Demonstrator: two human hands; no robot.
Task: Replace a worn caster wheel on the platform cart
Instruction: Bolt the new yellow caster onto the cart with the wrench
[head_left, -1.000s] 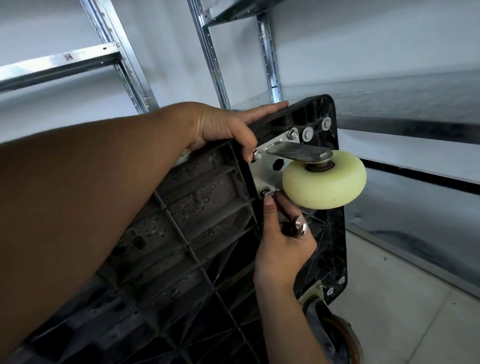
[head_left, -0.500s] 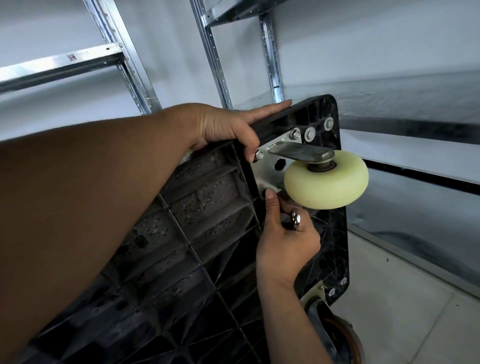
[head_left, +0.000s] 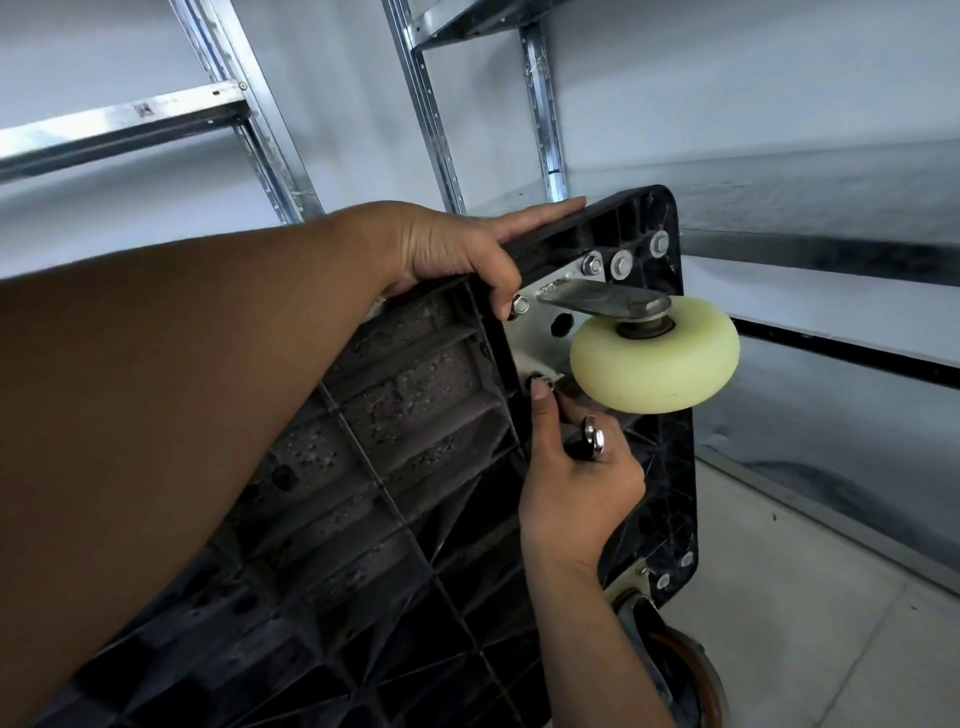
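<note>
The black platform cart (head_left: 395, 415) stands tipped on its side, ribbed underside facing me. A cream caster wheel (head_left: 654, 358) on a metal mounting plate (head_left: 535, 343) sits at its upper corner, with nuts on the plate's upper holes. My left hand (head_left: 447, 249) grips the cart's top edge, fingers over the rim and thumb beside the upper left nut. My right hand (head_left: 571, 488) pinches a small fastener (head_left: 543, 385) at the plate's lower left hole. Its curled fingers also hold a shiny bolt with a washer (head_left: 595, 439).
A second, darker caster (head_left: 675, 670) sits at the cart's lower corner, close to the tiled floor (head_left: 805, 623). Metal shelving uprights (head_left: 431, 104) and shelves (head_left: 779, 208) stand right behind and to the right of the cart.
My right hand has edged up so the thumb tip sits at the lower left hole, and the shiny bolt in it has turned a little. My left hand keeps its grip.
</note>
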